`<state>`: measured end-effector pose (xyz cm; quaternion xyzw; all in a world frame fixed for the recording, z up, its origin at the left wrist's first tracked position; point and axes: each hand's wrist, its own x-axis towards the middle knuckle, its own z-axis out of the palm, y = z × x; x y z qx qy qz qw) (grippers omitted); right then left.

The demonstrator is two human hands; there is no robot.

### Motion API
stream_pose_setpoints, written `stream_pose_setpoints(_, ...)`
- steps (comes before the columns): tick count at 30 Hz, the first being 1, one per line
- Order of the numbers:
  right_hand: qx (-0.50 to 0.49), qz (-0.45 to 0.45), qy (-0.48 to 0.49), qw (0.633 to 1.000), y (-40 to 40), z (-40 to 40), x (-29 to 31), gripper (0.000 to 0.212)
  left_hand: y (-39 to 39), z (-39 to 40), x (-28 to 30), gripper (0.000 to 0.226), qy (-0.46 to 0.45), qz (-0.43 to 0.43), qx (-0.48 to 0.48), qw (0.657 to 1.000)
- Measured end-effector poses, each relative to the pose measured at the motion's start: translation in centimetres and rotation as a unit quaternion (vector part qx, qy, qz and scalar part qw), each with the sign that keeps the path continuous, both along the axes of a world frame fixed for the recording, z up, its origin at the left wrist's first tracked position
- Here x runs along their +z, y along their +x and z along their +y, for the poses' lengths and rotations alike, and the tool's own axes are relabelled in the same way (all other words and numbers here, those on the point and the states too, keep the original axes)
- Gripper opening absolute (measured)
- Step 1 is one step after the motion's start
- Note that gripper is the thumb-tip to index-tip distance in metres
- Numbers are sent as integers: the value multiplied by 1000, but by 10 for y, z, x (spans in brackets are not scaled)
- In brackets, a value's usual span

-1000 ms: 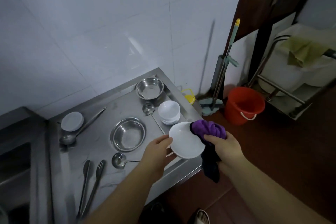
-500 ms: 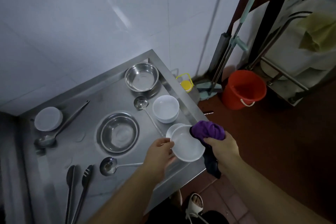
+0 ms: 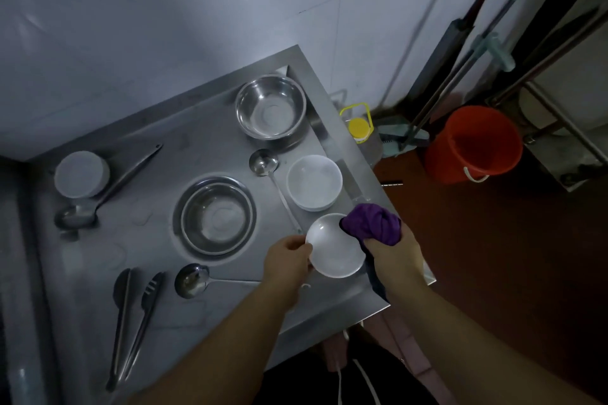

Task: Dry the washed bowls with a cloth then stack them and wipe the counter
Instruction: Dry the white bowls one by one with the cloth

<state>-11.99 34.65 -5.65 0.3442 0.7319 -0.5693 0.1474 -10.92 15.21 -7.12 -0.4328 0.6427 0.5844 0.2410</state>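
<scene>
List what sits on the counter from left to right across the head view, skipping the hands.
Upturned white bowl → tongs → flat steel bowl → deep steel bowl → white bowl stack → purple cloth. The ladles and the held bowl overlap these, so they are left out.

Counter (image 3: 204, 148) against wall, sink side left. Back right corner: steel bowl (image 3: 270, 106). In front of it, stacked bowls (image 3: 314, 181) at right edge, ladle (image 3: 263, 162) just left of them. Centre: second steel bowl (image 3: 215, 216). Back left: upturned dish (image 3: 81, 173), spoon (image 3: 76, 216) in front of it. Front left: tongs (image 3: 133, 322), small ladle (image 3: 192, 279) right of them. Held bowl (image 3: 335, 245) over front right, between left hand (image 3: 288, 258) and right hand (image 3: 393, 256) with cloth (image 3: 371, 223). Bucket (image 3: 473, 145) on floor right of counter.
</scene>
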Motion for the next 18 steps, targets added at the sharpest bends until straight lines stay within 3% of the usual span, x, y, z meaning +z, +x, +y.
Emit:
stream_pose_setpoints(5,21,-36,-11,999,-3,7,-21,28,4,11,-9,18,-34,3,21,999)
stream_pose_setpoints(11,79,-25,-2,997,-6,14,-16,16,7,15,-9,19,-104,20,-33,994)
stream_pose_setpoints(14,103,-13,14,994,-9,16,-5,21,9,21,-1,18,-130,28,-39,990)
stream_pose_setpoints(18,128,22,29,991,-10,29,14,26,14,22,16,33,-155,34,-33,987)
